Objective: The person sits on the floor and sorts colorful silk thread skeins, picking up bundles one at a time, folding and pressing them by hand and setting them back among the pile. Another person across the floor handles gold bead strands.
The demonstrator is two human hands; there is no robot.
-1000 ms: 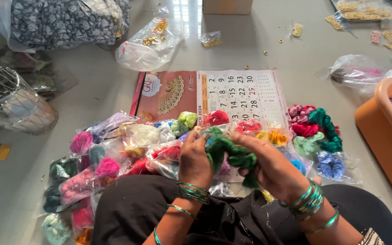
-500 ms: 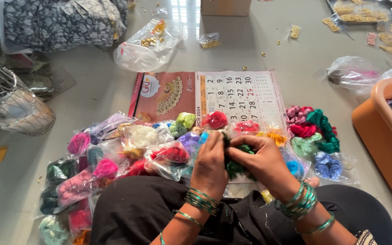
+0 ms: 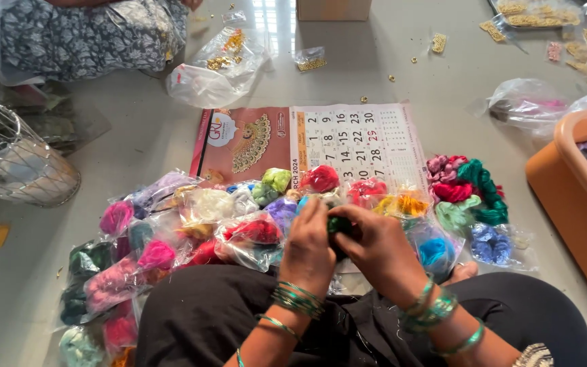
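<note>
Green thread bundle [image 3: 338, 225] sits squeezed between both hands, just above the person's lap and over the spread of bagged threads on the floor [image 3: 137, 136]. Left hand [image 3: 309, 248] is curled tight around its near side, fingers folded over it; right hand [image 3: 378, 246] cups it from the other side, thumb pressed in (only a dark green sliver shows between them). Both wrists carry green bangles [image 3: 297, 299].

Around the hands lies a fan of small clear bags of coloured thread [image 3: 253, 234]: red, pink, purple, yellow, blue, dark green. A wall calendar [image 3: 348, 143] lies flat on the floor just beyond them, partly covered by the bags. To the right, a loose heap of pink, red and teal thread [image 3: 470, 187] rests beside an orange tub [image 3: 565, 183]. A wire basket [image 3: 15, 160] stands well off to the left, and a clear bag with gold pieces [image 3: 215, 68] lies beyond the calendar.
</note>
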